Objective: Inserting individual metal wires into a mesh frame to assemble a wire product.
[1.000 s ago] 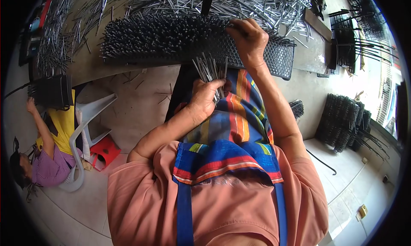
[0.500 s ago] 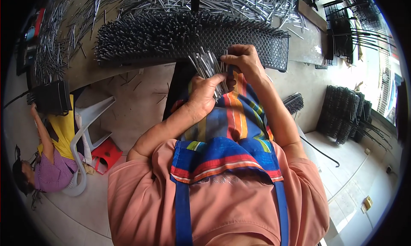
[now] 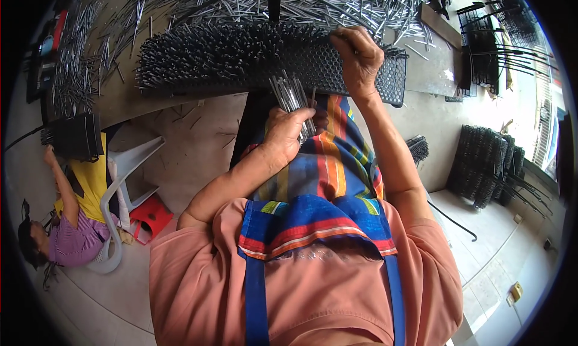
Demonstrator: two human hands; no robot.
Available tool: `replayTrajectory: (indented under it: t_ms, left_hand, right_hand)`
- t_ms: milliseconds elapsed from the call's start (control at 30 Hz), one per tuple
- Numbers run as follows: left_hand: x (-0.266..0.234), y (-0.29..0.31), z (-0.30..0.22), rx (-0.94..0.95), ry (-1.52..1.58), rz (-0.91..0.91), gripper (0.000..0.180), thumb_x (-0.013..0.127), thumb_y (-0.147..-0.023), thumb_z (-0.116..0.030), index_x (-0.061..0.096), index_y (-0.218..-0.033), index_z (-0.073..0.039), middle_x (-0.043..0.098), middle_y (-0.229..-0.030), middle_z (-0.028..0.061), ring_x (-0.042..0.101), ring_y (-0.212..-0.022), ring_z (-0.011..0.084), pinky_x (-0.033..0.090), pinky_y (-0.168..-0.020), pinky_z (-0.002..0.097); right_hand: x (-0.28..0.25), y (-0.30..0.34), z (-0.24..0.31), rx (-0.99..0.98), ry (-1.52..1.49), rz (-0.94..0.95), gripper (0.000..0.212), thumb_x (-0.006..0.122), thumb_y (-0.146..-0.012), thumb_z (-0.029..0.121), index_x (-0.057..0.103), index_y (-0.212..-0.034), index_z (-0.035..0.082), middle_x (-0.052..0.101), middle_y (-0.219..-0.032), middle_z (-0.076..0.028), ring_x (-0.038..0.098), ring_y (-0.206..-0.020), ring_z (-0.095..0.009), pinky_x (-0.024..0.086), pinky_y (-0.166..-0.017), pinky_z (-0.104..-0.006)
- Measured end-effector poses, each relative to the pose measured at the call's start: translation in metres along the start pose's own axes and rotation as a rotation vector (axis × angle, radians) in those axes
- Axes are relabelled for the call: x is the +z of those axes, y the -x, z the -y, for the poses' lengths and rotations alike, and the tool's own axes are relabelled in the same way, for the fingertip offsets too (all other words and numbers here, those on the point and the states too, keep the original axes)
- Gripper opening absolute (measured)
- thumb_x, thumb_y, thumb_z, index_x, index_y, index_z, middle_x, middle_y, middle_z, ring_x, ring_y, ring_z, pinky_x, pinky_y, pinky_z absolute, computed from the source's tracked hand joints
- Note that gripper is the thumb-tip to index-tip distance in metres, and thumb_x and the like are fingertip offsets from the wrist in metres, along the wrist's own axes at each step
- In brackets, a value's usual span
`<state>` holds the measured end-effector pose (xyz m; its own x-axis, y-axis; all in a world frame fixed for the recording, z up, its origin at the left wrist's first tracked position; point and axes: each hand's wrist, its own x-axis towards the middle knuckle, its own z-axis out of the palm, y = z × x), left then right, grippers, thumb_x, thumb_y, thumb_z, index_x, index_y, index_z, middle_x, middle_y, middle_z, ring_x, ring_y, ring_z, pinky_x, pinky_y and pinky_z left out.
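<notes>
My left hand [image 3: 284, 130] is wrapped round a bundle of thin silvery metal rods [image 3: 289, 92], thumb across them, above my lap. The rods point up toward a long black rack with a honeycomb of holes [image 3: 392, 75]. Thin dark rods [image 3: 211, 54] stand upright, packed into the rack's left and middle part; bare holes show on its right. Over that right part is my right hand [image 3: 360, 60], raised, fingers curled and pinched together. Whatever its fingertips hold, if anything, is hidden.
Loose rods [image 3: 337, 6] lie heaped on the table behind the rack. To the left a person in a purple top [image 3: 81, 237] handles a black rack [image 3: 75, 136] beside a pale plastic chair [image 3: 117, 195]. Black racks [image 3: 481, 165] are stacked on the right floor.
My right hand has moved up and forward from beside the rods to over the rack's right part. My left hand keeps the bundle, almost in place.
</notes>
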<state>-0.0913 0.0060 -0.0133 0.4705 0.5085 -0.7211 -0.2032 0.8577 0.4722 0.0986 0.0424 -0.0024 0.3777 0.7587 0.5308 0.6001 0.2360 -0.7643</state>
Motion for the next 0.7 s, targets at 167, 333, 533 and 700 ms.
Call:
replayTrajectory:
  t_ms: [167, 333, 533, 700]
  left_hand:
    - [0.005, 0.005, -0.006, -0.069, 0.073, 0.034, 0.016, 0.061, -0.087, -0.002, 0.064, -0.103, -0.001, 0.070, -0.088, 0.0125, 0.069, -0.074, 0.0239, 0.057, -0.066, 0.0345]
    - [0.010, 0.006, -0.007, -0.112, 0.091, 0.054, 0.015, 0.063, -0.088, -0.005, 0.064, -0.102, -0.001, 0.070, -0.087, 0.0120, 0.068, -0.073, 0.0227, 0.056, -0.066, 0.0339]
    - [0.012, 0.004, -0.007, -0.117, 0.103, 0.022, 0.014, 0.063, -0.088, -0.006, 0.065, -0.101, -0.001, 0.069, -0.087, 0.0117, 0.068, -0.077, 0.0216, 0.057, -0.068, 0.0335]
    - [0.017, 0.002, -0.007, -0.062, 0.137, 0.014, 0.014, 0.063, -0.088, -0.004, 0.065, -0.101, -0.001, 0.069, -0.090, 0.0120, 0.068, -0.078, 0.0223, 0.058, -0.071, 0.0349]
  right_hand:
    - [0.002, 0.003, -0.005, 0.142, -0.145, 0.018, 0.012, 0.068, -0.080, -0.007, 0.069, -0.091, -0.003, 0.065, -0.081, -0.005, 0.060, -0.068, -0.010, 0.048, -0.062, -0.0221]
    - [0.008, 0.005, -0.004, 0.017, 0.085, 0.058, 0.012, 0.071, -0.078, -0.005, 0.070, -0.090, -0.001, 0.065, -0.076, -0.006, 0.062, -0.066, -0.011, 0.048, -0.060, -0.0238]
    - [0.012, 0.004, 0.002, 0.068, 0.186, 0.013, 0.013, 0.073, -0.078, 0.003, 0.072, -0.090, 0.004, 0.065, -0.076, -0.007, 0.064, -0.064, -0.019, 0.049, -0.059, -0.0276]
    - [0.007, -0.006, 0.002, 0.001, 0.398, 0.136, 0.011, 0.070, -0.083, 0.012, 0.072, -0.092, 0.006, 0.066, -0.080, -0.010, 0.066, -0.068, -0.028, 0.050, -0.059, -0.0333]
